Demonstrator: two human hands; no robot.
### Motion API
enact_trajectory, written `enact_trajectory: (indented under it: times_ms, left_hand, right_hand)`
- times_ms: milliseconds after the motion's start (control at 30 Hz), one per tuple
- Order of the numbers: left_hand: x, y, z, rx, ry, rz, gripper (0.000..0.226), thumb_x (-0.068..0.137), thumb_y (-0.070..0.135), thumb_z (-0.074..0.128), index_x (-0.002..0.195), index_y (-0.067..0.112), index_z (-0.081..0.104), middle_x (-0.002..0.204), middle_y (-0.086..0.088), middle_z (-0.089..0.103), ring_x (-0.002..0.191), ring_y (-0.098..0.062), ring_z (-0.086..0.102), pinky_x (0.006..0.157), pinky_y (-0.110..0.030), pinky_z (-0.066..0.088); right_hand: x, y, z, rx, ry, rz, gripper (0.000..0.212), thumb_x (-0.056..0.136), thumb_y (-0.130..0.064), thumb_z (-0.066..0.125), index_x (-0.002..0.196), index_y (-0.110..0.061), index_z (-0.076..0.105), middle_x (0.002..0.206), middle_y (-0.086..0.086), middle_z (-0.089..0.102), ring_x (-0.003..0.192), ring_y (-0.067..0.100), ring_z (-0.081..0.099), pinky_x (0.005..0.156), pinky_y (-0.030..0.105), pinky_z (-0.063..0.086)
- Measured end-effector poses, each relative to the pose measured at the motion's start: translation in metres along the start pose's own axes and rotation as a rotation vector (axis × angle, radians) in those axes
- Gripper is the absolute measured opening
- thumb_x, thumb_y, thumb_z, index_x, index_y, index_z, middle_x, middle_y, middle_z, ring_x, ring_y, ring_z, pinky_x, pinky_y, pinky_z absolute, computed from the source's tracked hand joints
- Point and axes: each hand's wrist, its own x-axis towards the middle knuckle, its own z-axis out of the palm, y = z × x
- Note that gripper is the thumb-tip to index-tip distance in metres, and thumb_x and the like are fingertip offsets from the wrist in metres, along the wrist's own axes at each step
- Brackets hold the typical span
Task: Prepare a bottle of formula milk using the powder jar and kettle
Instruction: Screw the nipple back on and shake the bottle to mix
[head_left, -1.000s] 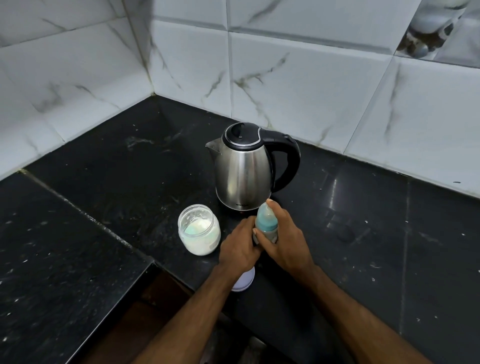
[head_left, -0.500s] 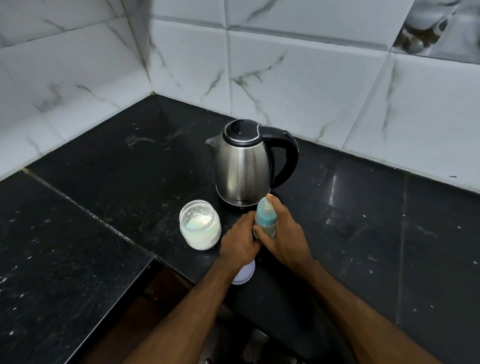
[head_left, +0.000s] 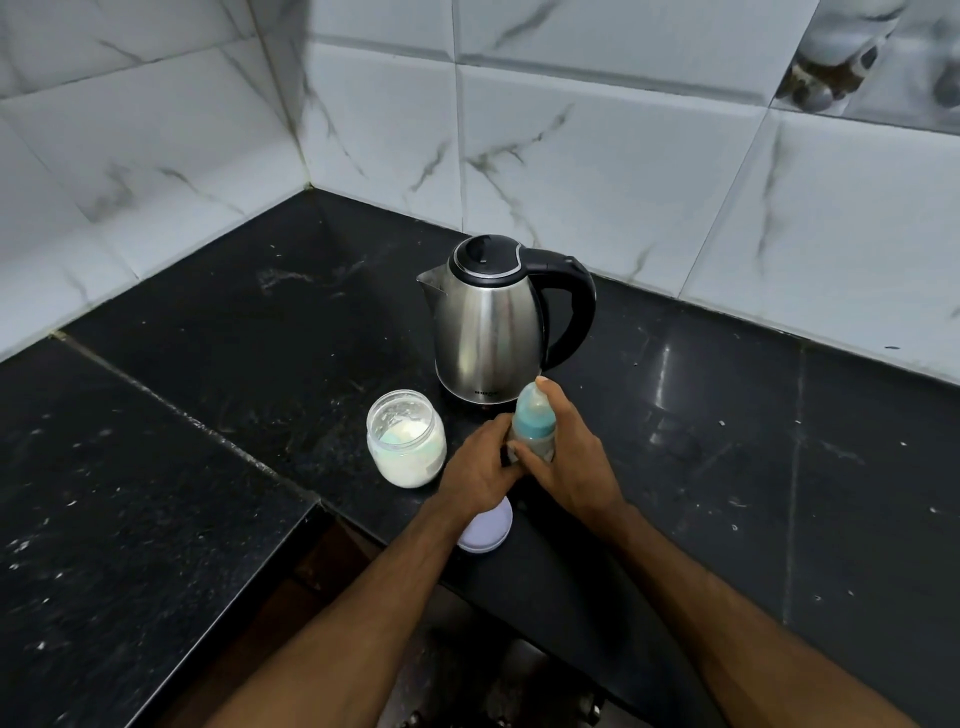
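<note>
A baby bottle (head_left: 533, 422) with a blue collar and clear cap stands upright on the black counter (head_left: 727, 441), just in front of the steel kettle (head_left: 488, 332). My right hand (head_left: 566, 457) wraps the bottle, its forefinger resting on the cap's top. My left hand (head_left: 480, 470) grips the bottle's lower body from the left. The open glass powder jar (head_left: 406, 437), part full of white powder, sits left of my hands. Its white lid (head_left: 485, 530) lies flat under my left wrist, half hidden.
Marble-patterned wall tiles (head_left: 597, 156) close the corner behind the kettle. The kettle's black handle (head_left: 576, 306) points right. The counter's front edge drops away near my forearms, with a dark gap (head_left: 363, 597) below. Bare counter spreads left and right.
Both hands keep hold of the bottle in the same spot. Only the view has shifted slightly; nothing else has moved.
</note>
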Motion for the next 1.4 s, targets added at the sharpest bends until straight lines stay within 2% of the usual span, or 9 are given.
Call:
enact_trajectory:
  times_ms: [133,233,433,633,800,967,1133,1300,1400]
  left_hand:
    - [-0.009,-0.011,-0.005,-0.196,0.026,-0.030,0.060,0.082,0.042,0.072,0.136,0.022,0.053,0.120,0.003,0.069,0.114,-0.007,0.064,0.101,-0.036,0.051]
    - [-0.019,-0.018,-0.008,-0.216,0.105,-0.057,0.044,0.093,0.034,0.066,0.134,0.020,0.056,0.121,0.002,0.069,0.114,-0.004,0.063,0.103,-0.036,0.051]
    - [-0.041,-0.031,-0.010,-0.129,0.134,0.010,0.036,0.100,0.034,0.054,0.130,0.016,0.061,0.124,0.006,0.068,0.115,0.000,0.061,0.100,-0.024,0.049]
    - [-0.049,-0.040,-0.008,-0.085,0.164,0.075,0.049,0.098,0.051,0.041,0.127,0.018,0.063,0.121,0.008,0.069,0.114,-0.007,0.062,0.098,-0.035,0.051]
    - [-0.053,-0.038,-0.006,-0.077,0.173,0.068,0.050,0.096,0.052,0.040,0.126,0.019,0.064,0.122,0.009,0.068,0.116,-0.001,0.060,0.102,-0.029,0.047]
    - [-0.052,-0.043,-0.006,-0.062,0.151,0.091,0.050,0.097,0.049,0.040,0.128,0.017,0.062,0.123,0.007,0.068,0.115,-0.006,0.061,0.100,-0.032,0.049]
    - [-0.054,-0.041,-0.005,-0.057,0.161,0.079,0.050,0.096,0.051,0.039,0.128,0.020,0.062,0.123,0.009,0.067,0.115,-0.001,0.060,0.102,-0.026,0.046]
    - [-0.053,-0.044,-0.005,-0.024,0.142,0.095,0.051,0.096,0.050,0.039,0.129,0.018,0.061,0.125,0.007,0.066,0.115,-0.004,0.060,0.100,-0.026,0.047]
    - [-0.055,-0.042,-0.005,-0.027,0.162,0.079,0.049,0.096,0.050,0.040,0.129,0.020,0.061,0.125,0.009,0.066,0.115,0.002,0.057,0.102,-0.019,0.043]
  right_hand:
    - [0.008,0.002,-0.013,0.146,-0.004,0.070,0.091,0.082,-0.030,0.077,0.149,-0.041,0.017,0.141,-0.012,0.048,0.123,0.006,0.053,0.103,0.036,0.048]
    - [0.012,0.001,-0.026,0.308,0.105,0.191,0.095,0.080,-0.023,0.079,0.150,-0.039,0.017,0.128,-0.018,0.054,0.111,0.007,0.062,0.094,0.036,0.054]
    - [0.013,-0.009,-0.037,0.739,0.324,0.359,0.074,0.085,-0.020,0.075,0.140,-0.038,0.029,0.128,0.014,0.054,0.106,0.028,0.066,0.075,0.046,0.061]
    - [-0.009,-0.029,-0.023,0.717,-0.114,0.282,0.073,0.078,-0.013,0.080,0.133,-0.036,0.037,0.123,0.016,0.055,0.095,0.018,0.067,0.068,0.029,0.057]
    - [0.004,-0.032,-0.037,0.999,0.307,0.475,0.071,0.080,-0.020,0.077,0.136,-0.034,0.036,0.114,0.012,0.061,0.096,0.025,0.068,0.066,0.043,0.060]
    - [-0.011,-0.038,-0.035,0.739,-0.076,0.332,0.073,0.076,-0.014,0.075,0.134,-0.037,0.036,0.118,0.015,0.059,0.093,0.020,0.070,0.065,0.032,0.058]
    - [0.002,-0.034,-0.040,0.981,0.328,0.496,0.068,0.082,-0.020,0.071,0.138,-0.033,0.035,0.111,0.008,0.062,0.093,0.022,0.070,0.068,0.043,0.060]
    - [-0.013,-0.039,-0.034,0.728,-0.081,0.360,0.071,0.077,-0.011,0.079,0.131,-0.037,0.040,0.119,0.018,0.059,0.092,0.020,0.070,0.063,0.031,0.058]
    - [0.000,-0.039,-0.041,0.921,0.276,0.484,0.067,0.081,-0.019,0.074,0.136,-0.033,0.039,0.113,0.014,0.064,0.091,0.024,0.070,0.067,0.045,0.061]
